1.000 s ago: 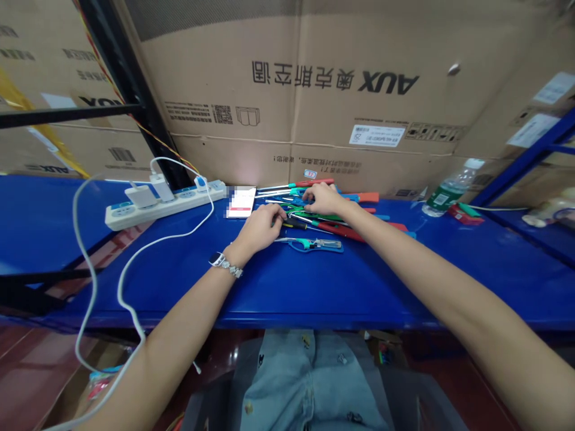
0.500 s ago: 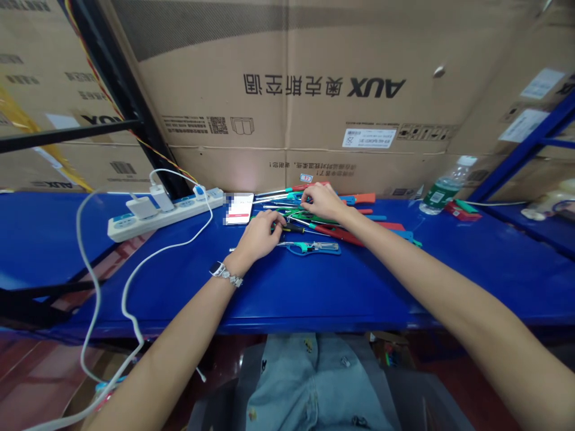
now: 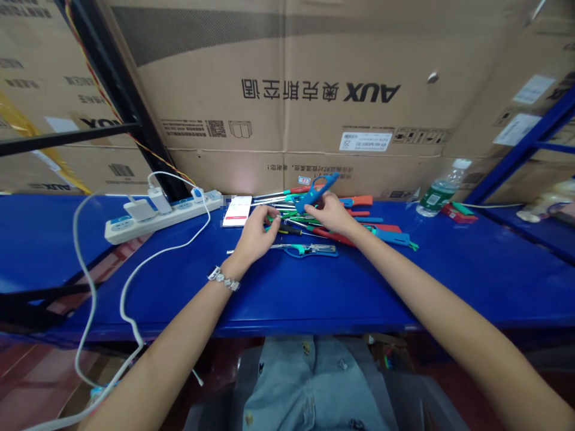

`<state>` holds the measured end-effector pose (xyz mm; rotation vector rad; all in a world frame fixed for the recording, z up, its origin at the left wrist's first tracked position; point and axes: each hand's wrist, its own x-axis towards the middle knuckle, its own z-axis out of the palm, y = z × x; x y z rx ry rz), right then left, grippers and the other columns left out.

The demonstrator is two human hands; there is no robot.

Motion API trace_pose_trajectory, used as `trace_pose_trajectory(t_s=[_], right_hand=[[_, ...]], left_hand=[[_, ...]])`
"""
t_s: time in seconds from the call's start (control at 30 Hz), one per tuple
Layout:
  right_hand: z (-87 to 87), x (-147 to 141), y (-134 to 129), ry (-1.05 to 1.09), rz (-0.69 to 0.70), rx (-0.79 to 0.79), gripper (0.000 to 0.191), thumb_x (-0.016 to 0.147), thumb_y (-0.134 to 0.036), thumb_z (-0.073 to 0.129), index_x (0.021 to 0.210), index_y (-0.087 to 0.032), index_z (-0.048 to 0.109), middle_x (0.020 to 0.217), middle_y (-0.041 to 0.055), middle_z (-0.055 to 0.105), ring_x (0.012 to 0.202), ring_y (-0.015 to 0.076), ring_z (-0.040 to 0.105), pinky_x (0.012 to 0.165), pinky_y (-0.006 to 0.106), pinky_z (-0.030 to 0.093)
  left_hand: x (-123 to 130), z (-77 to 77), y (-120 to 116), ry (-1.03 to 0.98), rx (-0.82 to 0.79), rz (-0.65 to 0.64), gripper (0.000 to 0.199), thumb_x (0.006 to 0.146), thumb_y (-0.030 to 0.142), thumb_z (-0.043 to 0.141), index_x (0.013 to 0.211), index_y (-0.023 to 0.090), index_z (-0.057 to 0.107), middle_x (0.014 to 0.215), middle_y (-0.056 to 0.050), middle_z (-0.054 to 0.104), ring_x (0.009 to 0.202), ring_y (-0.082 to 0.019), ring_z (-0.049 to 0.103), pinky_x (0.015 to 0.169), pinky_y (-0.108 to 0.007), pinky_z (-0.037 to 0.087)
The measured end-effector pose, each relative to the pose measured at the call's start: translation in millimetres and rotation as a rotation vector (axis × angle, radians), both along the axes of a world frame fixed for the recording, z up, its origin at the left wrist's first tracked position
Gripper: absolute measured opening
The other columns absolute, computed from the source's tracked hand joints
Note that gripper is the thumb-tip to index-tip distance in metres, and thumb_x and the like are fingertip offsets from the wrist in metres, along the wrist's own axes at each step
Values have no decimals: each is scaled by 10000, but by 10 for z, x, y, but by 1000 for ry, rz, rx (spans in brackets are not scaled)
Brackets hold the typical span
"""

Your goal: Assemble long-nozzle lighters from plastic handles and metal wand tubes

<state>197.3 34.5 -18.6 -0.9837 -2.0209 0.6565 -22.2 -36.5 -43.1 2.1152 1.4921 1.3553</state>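
Observation:
My right hand [image 3: 331,214] is closed on a blue lighter handle [image 3: 317,190] with a trigger loop, lifted and tilted above the pile. My left hand [image 3: 259,230] is curled, thumb and fingertips close together at the pile's left side; whatever it pinches, if anything, I cannot make out. Beneath and between the hands lie several long-necked gas lighters in red, blue and green, among them an orange-ended one [image 3: 362,201]. Nearer to me, a blue lighter with a clear part [image 3: 309,250] lies by itself. A thin black-handled tool [image 3: 290,229] lies among the lighters.
A phone [image 3: 237,211] and a white power strip [image 3: 135,226] with plugged chargers lie to the left; a white cable [image 3: 130,281] hangs over the edge. A water bottle [image 3: 442,190] and a red box [image 3: 459,214] stand right. A large carton [image 3: 287,131] stands behind the blue shelf [image 3: 359,299].
My right hand has picked a blue lighter handle out of the pile and raised it. My left hand stays close to where it was, its fingers turned slightly upward.

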Motion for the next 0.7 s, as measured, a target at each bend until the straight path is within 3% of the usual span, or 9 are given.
trace_pose_trajectory(t_s=[0.17, 0.3, 0.4, 0.53, 0.6, 0.7], right_hand=[[-53, 177, -380, -65, 41, -26, 296, 871, -118, 424, 1023, -235, 650, 922, 39, 714, 870, 238, 658, 855, 411, 561], [-95, 255, -563, -212, 22, 68, 302, 827, -87, 388, 867, -214, 659, 865, 45, 685, 832, 244, 636, 828, 389, 522], [-90, 260, -661, -289, 13, 93, 342, 848, -78, 401, 935, -212, 704, 873, 41, 714, 840, 243, 661, 812, 370, 505], [-64, 262, -786, -269, 21, 151, 251, 977, -291, 568, 1176, -235, 710, 1056, 56, 769, 939, 256, 712, 831, 381, 535], [-64, 276, -822, -297, 34, 211, 376, 920, -423, 734, 1257, -259, 700, 1226, 75, 756, 1072, 289, 716, 903, 417, 551], [-91, 310, -805, -331, 36, 235, 399, 913, -430, 781, 1279, -284, 717, 1277, 74, 750, 1166, 298, 706, 976, 446, 555]], left_hand=[[105, 74, -84, -209, 3, -85, 235, 1042, 417, 529, 1171, 226, 572, 1076, -90, 692, 874, -190, 672, 736, -339, 547], [213, 102, -144, -275, -101, -263, 276, 1057, 477, 477, 1121, 230, 584, 842, -41, 675, 716, -158, 646, 687, -321, 547], [247, 98, -148, -298, -217, -306, 271, 1008, 491, 567, 979, 225, 612, 707, -6, 614, 602, -137, 601, 593, -295, 516], [233, 58, -120, -352, -306, -331, 243, 929, 445, 689, 899, 213, 621, 657, 10, 604, 546, -120, 576, 548, -276, 492], [222, 36, -106, -393, -344, -346, 249, 919, 439, 711, 892, 211, 616, 630, 12, 617, 534, -121, 586, 559, -277, 510], [203, 21, -86, -411, -403, -360, 257, 913, 434, 732, 906, 205, 615, 626, 9, 644, 538, -125, 613, 577, -273, 534]])
